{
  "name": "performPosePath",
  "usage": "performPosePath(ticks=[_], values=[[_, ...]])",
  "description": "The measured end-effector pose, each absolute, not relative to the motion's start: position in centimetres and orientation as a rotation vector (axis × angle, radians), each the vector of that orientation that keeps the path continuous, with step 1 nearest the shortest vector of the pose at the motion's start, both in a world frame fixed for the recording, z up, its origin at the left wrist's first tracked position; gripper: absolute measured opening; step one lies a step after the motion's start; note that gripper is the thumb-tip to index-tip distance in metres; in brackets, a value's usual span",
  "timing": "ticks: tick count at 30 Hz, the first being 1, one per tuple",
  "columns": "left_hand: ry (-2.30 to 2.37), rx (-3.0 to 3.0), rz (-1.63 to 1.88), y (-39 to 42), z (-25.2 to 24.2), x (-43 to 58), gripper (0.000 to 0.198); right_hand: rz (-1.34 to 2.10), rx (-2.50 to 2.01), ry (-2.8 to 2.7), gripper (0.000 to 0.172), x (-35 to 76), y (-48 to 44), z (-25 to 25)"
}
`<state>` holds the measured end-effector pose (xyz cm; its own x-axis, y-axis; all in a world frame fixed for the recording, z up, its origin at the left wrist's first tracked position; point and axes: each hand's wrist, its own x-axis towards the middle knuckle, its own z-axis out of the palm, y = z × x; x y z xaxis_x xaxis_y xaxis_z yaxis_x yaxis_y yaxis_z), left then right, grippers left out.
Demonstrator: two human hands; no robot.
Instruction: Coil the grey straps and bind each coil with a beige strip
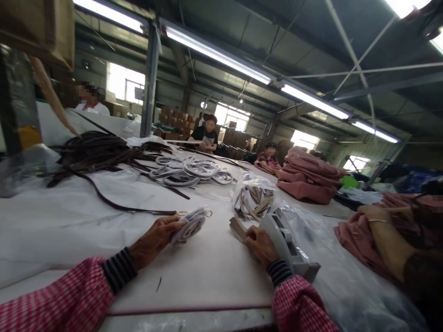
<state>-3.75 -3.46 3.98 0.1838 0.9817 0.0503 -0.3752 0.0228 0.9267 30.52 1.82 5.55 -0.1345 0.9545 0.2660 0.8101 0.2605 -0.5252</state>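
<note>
White table [207,267]; left hand [155,240] holds strap bundle [190,224] angled up-right.

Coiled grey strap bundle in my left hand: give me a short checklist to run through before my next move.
1. Left hand closed around the coiled grey strap bundle: ok.
2. Right hand firmly gripping the tan card strip: cannot tell.
3. Grey plastic dispenser right beside that hand: ok.
4. Clear plastic bag of tan strips open: cannot tell.
5. Co-worker's arm apart from both hands: ok.
</note>
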Motion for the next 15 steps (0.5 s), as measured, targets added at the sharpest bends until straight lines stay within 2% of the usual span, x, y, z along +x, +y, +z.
performPosePath(ticks=[6,11,13,15], values=[[0.677,0.978,1.219,-3.7,4.2,-3.7,0.032,0.503,-1.390,-1.942,0.025,29.2,-0.7,7.7],[0.651,0.988,1.202,-3.6,3.9,-3.6,0.035,0.737,-1.202,-1.859,0.023,26.0,-2.6,8.0],[0.647,0.987,1.206,-3.6,3.8,-3.6,0.035,0.709,-1.234,-1.838,0.022,25.3,-2.6,7.9],[0.645,0.972,1.212,-3.6,4.0,-3.7,0.035,0.475,-1.349,-1.860,0.024,25.3,-2.1,7.6]])
